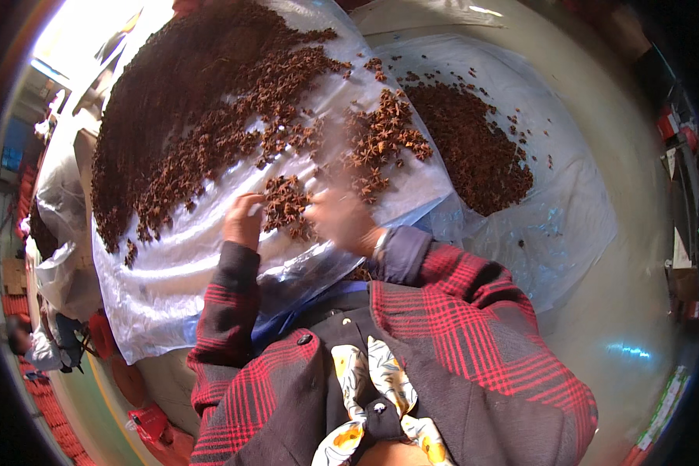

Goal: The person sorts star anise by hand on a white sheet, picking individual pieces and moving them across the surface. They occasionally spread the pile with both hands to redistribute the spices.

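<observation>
A large heap of brown star anise (pixel 209 116) lies on a white plastic sheet (pixel 157 291) in front of me. My left hand (pixel 244 220) rests at the left edge of a small pile of star anise (pixel 285 204), its fingers apart and curved. Blurred by motion, my right hand (pixel 343 221) is at the right side of that pile; whether it holds anything cannot be told. Another loose cluster of star anise (pixel 378 140) spreads beyond my right hand.
At the right, a second heap of star anise (pixel 472 145) lies on a clear plastic sheet (pixel 565 233) on the floor. A seated person (pixel 46 346) is at the far left. Red bags (pixel 151 425) stand at the lower left, and boxes (pixel 684 285) line the right edge.
</observation>
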The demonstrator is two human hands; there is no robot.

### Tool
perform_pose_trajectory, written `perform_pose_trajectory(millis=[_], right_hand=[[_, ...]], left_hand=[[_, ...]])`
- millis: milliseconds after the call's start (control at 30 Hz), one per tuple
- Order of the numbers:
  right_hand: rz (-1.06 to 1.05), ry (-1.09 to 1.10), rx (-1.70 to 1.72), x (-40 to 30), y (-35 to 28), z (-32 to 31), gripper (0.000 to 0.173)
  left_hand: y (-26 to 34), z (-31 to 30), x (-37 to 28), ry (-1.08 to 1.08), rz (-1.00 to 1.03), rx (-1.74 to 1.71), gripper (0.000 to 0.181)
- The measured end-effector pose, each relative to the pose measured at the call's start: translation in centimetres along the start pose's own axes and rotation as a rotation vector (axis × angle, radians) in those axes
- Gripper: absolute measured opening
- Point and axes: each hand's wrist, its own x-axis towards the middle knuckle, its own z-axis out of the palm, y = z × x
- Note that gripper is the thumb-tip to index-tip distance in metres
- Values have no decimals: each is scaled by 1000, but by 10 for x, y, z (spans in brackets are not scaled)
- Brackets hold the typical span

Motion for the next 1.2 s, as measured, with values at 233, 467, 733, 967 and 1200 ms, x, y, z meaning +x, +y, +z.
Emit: perform_pose_trajectory(millis=[233,467,733,967,1200], right_hand=[[-301,-191,-138,22,-3,43,27],[-153,-216,-406,18,73,-23,26],[87,-133,-403,9,126,-98,33],[132,26,-97,-5,74,-72,17],[32,-279,-29,-8,47,-43,34]], left_hand=[[-7,24,0,-260,-287,514,55],[63,79,48,-363,-67,201,49],[5,67,141,-41,-8,276,23],[-2,90,187,-294,-354,473,62],[-1,78,140,-422,56,348,55]])
